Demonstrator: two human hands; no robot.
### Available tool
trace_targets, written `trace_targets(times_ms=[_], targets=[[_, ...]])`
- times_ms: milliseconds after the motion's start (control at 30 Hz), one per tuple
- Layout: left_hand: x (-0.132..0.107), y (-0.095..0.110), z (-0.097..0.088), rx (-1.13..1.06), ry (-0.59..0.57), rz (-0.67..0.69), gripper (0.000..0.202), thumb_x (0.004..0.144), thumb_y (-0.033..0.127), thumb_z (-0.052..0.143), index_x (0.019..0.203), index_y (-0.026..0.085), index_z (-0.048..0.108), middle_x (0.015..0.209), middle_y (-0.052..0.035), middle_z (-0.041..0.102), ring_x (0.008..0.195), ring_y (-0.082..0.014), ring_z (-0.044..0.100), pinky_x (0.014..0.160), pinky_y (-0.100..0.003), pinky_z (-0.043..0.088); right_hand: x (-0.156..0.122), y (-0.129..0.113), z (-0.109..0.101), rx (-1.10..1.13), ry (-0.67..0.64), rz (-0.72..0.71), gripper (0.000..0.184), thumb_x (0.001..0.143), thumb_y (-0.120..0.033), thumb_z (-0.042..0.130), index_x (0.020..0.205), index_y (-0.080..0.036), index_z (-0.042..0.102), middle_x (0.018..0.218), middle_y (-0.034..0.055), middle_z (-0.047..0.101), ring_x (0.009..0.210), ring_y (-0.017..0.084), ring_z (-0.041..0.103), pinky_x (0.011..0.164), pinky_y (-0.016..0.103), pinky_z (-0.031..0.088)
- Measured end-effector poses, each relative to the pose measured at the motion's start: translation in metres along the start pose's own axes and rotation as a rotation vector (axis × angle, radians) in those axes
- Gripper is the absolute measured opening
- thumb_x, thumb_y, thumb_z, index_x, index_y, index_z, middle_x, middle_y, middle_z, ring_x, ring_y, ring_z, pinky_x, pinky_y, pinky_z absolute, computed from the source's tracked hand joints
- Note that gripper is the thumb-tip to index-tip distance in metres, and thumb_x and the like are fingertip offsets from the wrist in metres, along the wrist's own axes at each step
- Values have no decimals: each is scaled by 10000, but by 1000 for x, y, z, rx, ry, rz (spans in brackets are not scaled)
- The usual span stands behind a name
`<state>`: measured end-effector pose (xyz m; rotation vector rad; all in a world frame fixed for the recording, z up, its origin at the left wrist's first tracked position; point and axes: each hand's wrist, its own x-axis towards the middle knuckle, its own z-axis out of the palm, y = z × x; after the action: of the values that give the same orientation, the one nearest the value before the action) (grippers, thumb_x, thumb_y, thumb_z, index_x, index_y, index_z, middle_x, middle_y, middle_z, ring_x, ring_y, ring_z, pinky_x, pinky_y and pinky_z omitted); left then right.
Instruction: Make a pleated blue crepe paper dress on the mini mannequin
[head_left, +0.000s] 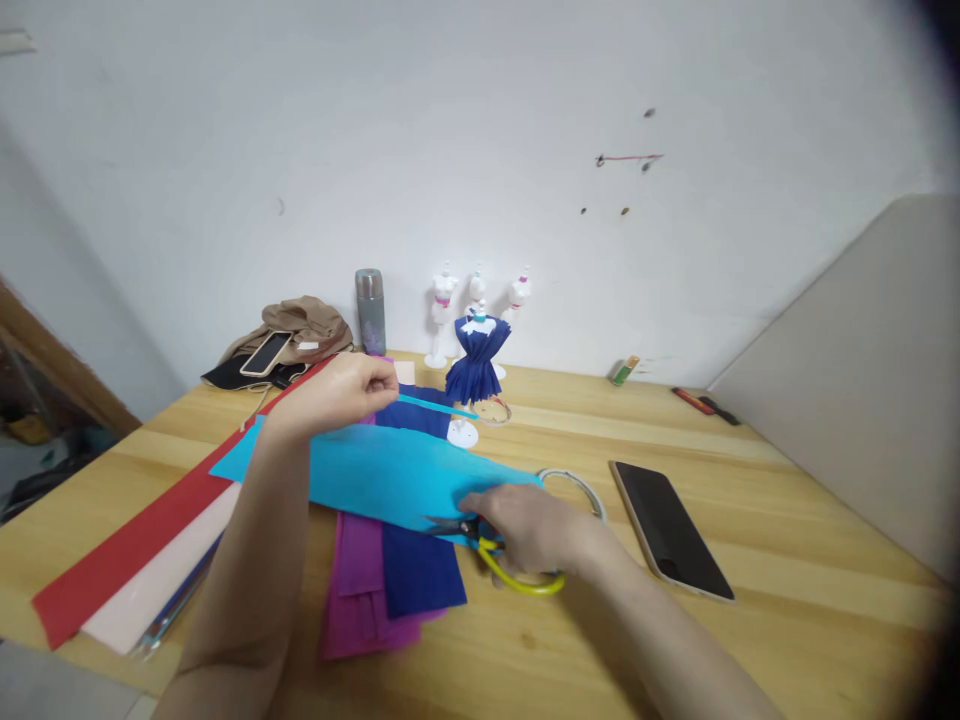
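My left hand [360, 388] pinches one end of a narrow light-blue strip [439, 405], which stretches right toward the small mannequin. Below it lies a wide light-blue sheet [382, 470], across dark blue [424, 580] and purple [356, 580] pieces. My right hand [525, 525] is closed around yellow-handled scissors [525, 583], low over the right end of the blue sheet. Their dark blades point left, and the fingers partly hide the handles. A small white mannequin in a pleated dark blue dress [476, 360] stands just behind the strip.
Three bare white mannequins [440, 310] and a grey thermos [370, 310] stand by the wall. A roll of tape [592, 490] and a large phone [671, 525] lie to the right. Red [135, 540] and pale pink [161, 580] sheets, with brown cloth [307, 325] behind, are left.
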<state>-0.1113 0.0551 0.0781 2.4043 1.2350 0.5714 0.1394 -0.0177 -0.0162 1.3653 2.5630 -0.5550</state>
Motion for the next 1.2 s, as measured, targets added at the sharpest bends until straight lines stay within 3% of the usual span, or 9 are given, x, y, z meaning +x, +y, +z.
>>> trace_targets(times_ms=[100, 167, 300, 533, 667, 800, 900, 1067, 1200], targets=[[3, 1, 5, -36, -41, 39, 165, 755, 235, 512, 610, 162, 545, 591, 22, 522, 567, -97, 443, 531, -212, 306, 3, -10, 7, -48, 24, 38, 582, 680, -232, 677, 1256, -252, 601, 986, 108, 720, 904, 308, 670, 606, 305, 362], [7, 2, 8, -59, -52, 60, 167, 752, 239, 514, 611, 161, 556, 594, 21, 522, 572, -97, 439, 530, -212, 308, 1, -13, 6, -52, 62, 64, 582, 711, -234, 639, 1290, -253, 584, 970, 120, 725, 879, 320, 678, 612, 318, 369], [12, 6, 13, -91, -60, 60, 139, 723, 221, 519, 607, 159, 564, 581, 22, 508, 569, -96, 428, 525, -211, 311, -5, -11, -2, -4, 105, 107, 355, 756, -238, 625, 1107, -253, 677, 907, 96, 729, 821, 295, 675, 622, 317, 378], [16, 8, 20, -170, -62, 33, 126, 723, 231, 526, 636, 155, 576, 583, 31, 507, 559, -89, 430, 517, -206, 323, -4, -2, -7, 302, 95, -40, 277, 743, -243, 693, 1018, -225, 713, 823, 30, 724, 718, 199, 637, 610, 275, 392], [19, 4, 25, -213, -62, 38, 113, 719, 229, 548, 644, 154, 588, 585, 35, 511, 559, -85, 430, 515, -201, 324, 7, 13, -5, 553, 368, 174, 177, 764, -301, 684, 887, -173, 693, 681, 26, 673, 601, 176, 601, 549, 282, 405], [23, 3, 31, -247, -66, 40, 109, 722, 221, 545, 657, 152, 599, 589, 31, 521, 560, -87, 442, 514, -200, 326, 15, 34, -5, 1106, 651, 75, 591, 674, -331, 779, 1210, -182, 578, 883, 55, 722, 764, 207, 680, 652, 321, 512], [25, 4, 34, -253, -64, 49, 118, 720, 221, 541, 657, 148, 609, 598, 23, 533, 573, -92, 456, 512, -200, 323, 19, 41, -7, 1357, 802, 17, 635, 653, -389, 815, 1218, -224, 576, 906, 42, 737, 774, 196, 702, 712, 338, 541], [28, 7, 40, -227, -64, 72, 145, 727, 224, 525, 640, 147, 612, 590, 22, 520, 582, -95, 454, 519, -204, 315, 24, 45, -12, 1364, 1080, 49, 348, 564, -447, 854, 731, -197, 679, 582, -21, 637, 539, 135, 595, 579, 298, 516], [29, 8, 46, -216, -69, 98, 148, 747, 226, 525, 656, 150, 614, 615, 16, 550, 590, -95, 468, 534, -210, 327, 23, 49, -18, 1269, 1107, 63, 290, 572, -426, 838, 666, -211, 669, 565, -24, 621, 522, 133, 570, 561, 300, 503]])
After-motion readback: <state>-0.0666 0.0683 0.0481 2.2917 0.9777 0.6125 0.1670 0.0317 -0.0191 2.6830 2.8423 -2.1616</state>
